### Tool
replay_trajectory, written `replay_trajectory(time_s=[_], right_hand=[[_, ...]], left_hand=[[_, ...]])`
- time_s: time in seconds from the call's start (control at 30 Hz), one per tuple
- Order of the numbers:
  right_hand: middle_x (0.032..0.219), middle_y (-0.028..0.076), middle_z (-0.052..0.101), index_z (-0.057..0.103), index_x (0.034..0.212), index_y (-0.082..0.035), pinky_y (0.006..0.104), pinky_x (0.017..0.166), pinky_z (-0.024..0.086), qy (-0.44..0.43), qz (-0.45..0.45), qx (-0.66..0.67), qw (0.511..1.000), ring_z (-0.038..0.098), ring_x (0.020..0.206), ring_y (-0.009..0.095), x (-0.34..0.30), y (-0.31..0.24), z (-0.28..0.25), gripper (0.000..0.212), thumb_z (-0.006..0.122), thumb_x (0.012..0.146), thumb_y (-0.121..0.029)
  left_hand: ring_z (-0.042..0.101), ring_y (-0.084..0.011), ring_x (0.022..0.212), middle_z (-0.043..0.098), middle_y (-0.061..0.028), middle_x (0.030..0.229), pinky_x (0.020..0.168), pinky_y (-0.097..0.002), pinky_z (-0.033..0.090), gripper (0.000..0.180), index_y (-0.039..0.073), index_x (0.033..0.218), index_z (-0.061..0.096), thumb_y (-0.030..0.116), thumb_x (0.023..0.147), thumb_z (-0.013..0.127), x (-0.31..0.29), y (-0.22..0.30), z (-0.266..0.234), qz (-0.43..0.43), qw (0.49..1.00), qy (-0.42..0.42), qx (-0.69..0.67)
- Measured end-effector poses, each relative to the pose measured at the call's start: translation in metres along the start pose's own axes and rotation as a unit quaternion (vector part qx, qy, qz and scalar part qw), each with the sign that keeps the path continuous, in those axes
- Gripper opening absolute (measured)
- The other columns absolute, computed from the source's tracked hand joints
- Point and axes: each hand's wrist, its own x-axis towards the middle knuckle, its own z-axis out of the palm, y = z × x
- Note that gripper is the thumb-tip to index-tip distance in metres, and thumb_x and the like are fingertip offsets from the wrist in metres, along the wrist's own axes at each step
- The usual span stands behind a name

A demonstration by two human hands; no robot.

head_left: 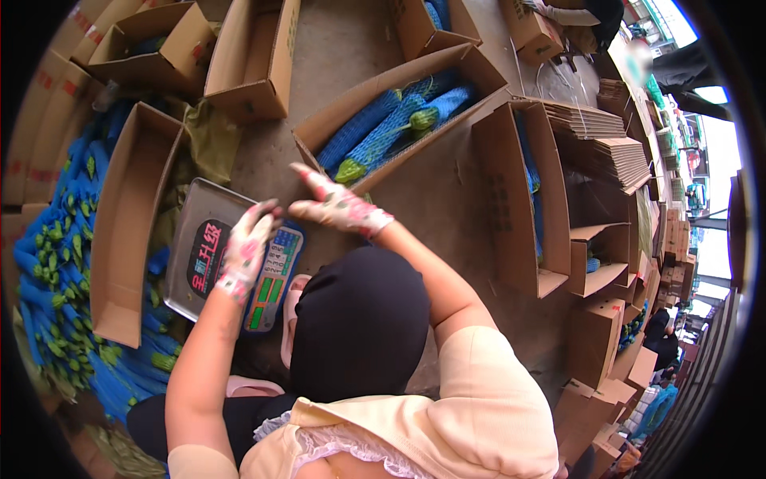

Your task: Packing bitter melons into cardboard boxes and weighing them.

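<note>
Floral-patterned gloves cover both hands above a scale (pixel 271 279) set on the floor, just beyond a black-clad knee (pixel 359 327). The left hand (pixel 251 243) hangs over the scale, fingers bunched near its keypad; its grip is partly hidden, and whether it touches cannot be told. The right hand (pixel 339 206), fingers and thumb spread wide, holds nothing beside a long carton (pixel 343 116). Inside lie long green vegetables in blue netting (pixel 388 132), more of which heap up at left (pixel 60 279). The step appears to be a check or adjustment between weighing and packing; lifting the carton onto the pan would call for both hands on its walls. Farther off, flattened cartons (pixel 614 164) are stacked near another person's sleeve (pixel 576 14).
</note>
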Motion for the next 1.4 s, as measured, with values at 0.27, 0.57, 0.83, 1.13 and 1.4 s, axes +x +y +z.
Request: replay_trajectory(time_s=[0.27,0.57,0.83,1.13,1.4], right_hand=[[0.152,0.024,0.015,0.008,0.149,-0.008,0.0373,0.115,0.017,0.171,0.073,-0.229,0.955,0.016,0.141,0.036,0.022,0.063,0.020,0.087,0.059,0.085,-0.036],[0.127,0.015,0.056,0.043,0.137,-0.014,0.0359,0.100,0.041,0.351,0.311,-0.380,0.797,0.051,0.120,0.028,-0.027,0.090,-0.214,0.059,0.055,0.085,-0.040],[0.149,0.015,0.031,0.035,0.141,-0.008,0.0405,0.112,0.026,0.423,0.267,-0.664,0.556,0.028,0.138,0.030,-0.137,0.055,-0.259,0.080,0.065,0.077,-0.045],[0.124,0.013,0.059,0.056,0.126,-0.011,0.0384,0.098,0.044,0.411,0.583,-0.378,0.591,0.057,0.114,0.029,-0.366,0.076,-0.201,0.054,0.062,0.083,-0.043],[0.114,0.017,0.060,0.057,0.112,-0.006,0.0421,0.093,0.046,0.557,0.205,-0.596,0.541,0.057,0.107,0.033,-0.279,0.069,-0.198,0.040,0.065,0.075,-0.017]], left_hand=[[0.062,-0.0156,0.092,0.061,-0.0117,0.109,0.079,-0.0256,0.050,0.037,-0.001,0.126,0.050,0.018,0.095,0.053,-0.069,-0.020,-0.109,0.027,0.993,0.100,0.061],[0.059,-0.0132,0.090,0.060,-0.0111,0.108,0.070,-0.0216,0.045,0.037,-0.003,0.126,0.050,0.017,0.095,0.054,-0.125,-0.024,-0.212,0.048,0.983,0.167,0.053],[0.059,-0.0146,0.096,0.059,-0.0097,0.113,0.077,-0.0238,0.045,0.040,-0.001,0.128,0.049,0.022,0.096,0.054,-0.161,-0.035,-0.209,0.019,0.979,0.175,0.102],[0.055,-0.0100,0.088,0.059,-0.0059,0.110,0.072,-0.0219,0.042,0.040,0.000,0.129,0.049,0.024,0.097,0.051,-0.174,-0.038,-0.216,0.013,0.976,0.149,0.157],[0.057,-0.0135,0.098,0.058,-0.0095,0.114,0.084,-0.0249,0.045,0.038,-0.002,0.129,0.049,0.020,0.098,0.049,-0.174,-0.011,-0.192,0.040,0.973,0.130,0.184]])
